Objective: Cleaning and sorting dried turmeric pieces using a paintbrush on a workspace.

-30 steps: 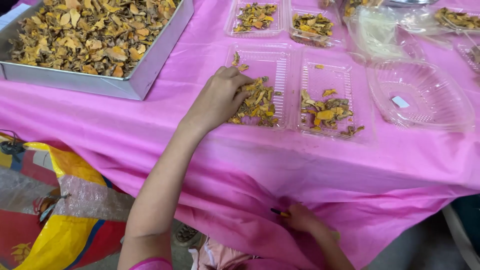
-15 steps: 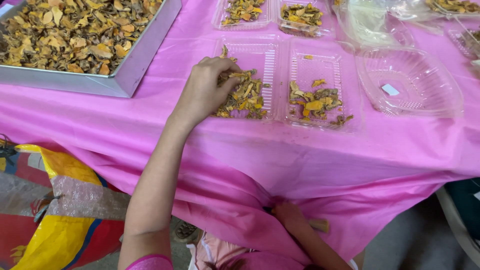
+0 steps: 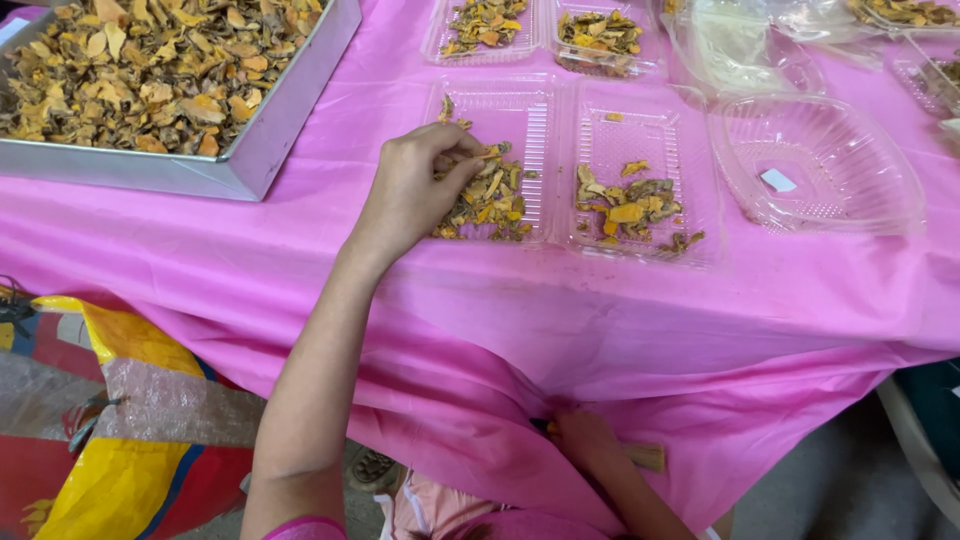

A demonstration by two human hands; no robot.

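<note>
At the far left a large square metal tray (image 3: 262,150) is heaped with dried yellow-brown slices (image 3: 150,70) and sits on the pink plastic tablecloth (image 3: 560,300); its rim runs close to the table edge. Right of it, the left hand (image 3: 410,190) reaches into the left half of a clear hinged plastic clamshell box (image 3: 520,100), fingers curled and pinched on the small pile of dried orange-brown pieces (image 3: 490,205) lying at that half's near end. The right half (image 3: 690,170) holds a second small heap (image 3: 630,205). Further right stands an empty clear plastic bowl-shaped container (image 3: 830,165).

Risks, as I judge them: the clamshell is light and lies near the table's front edge, so a push from the wrist could slide or tip it and spill pieces down the drooping cloth. The cloth is loose and bunched below, and a tug from under the table could drag the boxes forward.

Low in the frame, the right hand (image 3: 585,440) is half buried in the cloth folds; it seems closed around a tan stick-like object (image 3: 645,458), but I cannot tell its grip for sure, nor what the object is. More filled boxes (image 3: 490,25) along the top edge are cut off
</note>
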